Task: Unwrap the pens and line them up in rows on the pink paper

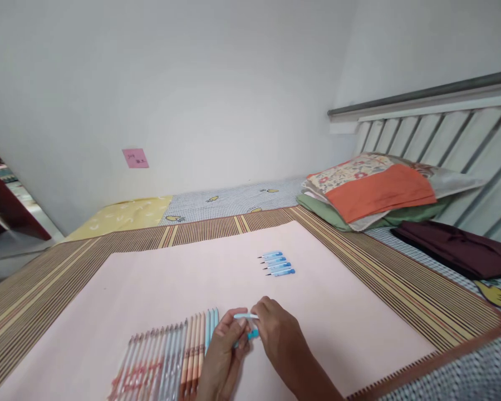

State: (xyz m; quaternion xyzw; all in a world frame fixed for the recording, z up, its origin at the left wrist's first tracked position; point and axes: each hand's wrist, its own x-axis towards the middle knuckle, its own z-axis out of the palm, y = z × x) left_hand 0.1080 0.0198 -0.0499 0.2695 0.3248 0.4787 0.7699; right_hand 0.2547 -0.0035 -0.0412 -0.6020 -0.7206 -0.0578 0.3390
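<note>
Our left hand (226, 341) curls closed around a bright turquoise, slender plastic piece (253, 334), and our right hand (278, 327) pinches the right end of a slim, pale blue-white plastic stick (246, 316) just above it. Both pieces are between our hands, over the smooth pale pink sheet (179, 281), right of the row of slender, multicoloured pens (191, 348). We judge them light, stiff and slick enough to roll, so we best hold each mid-length, fingertips opposed, without bending it.
</note>
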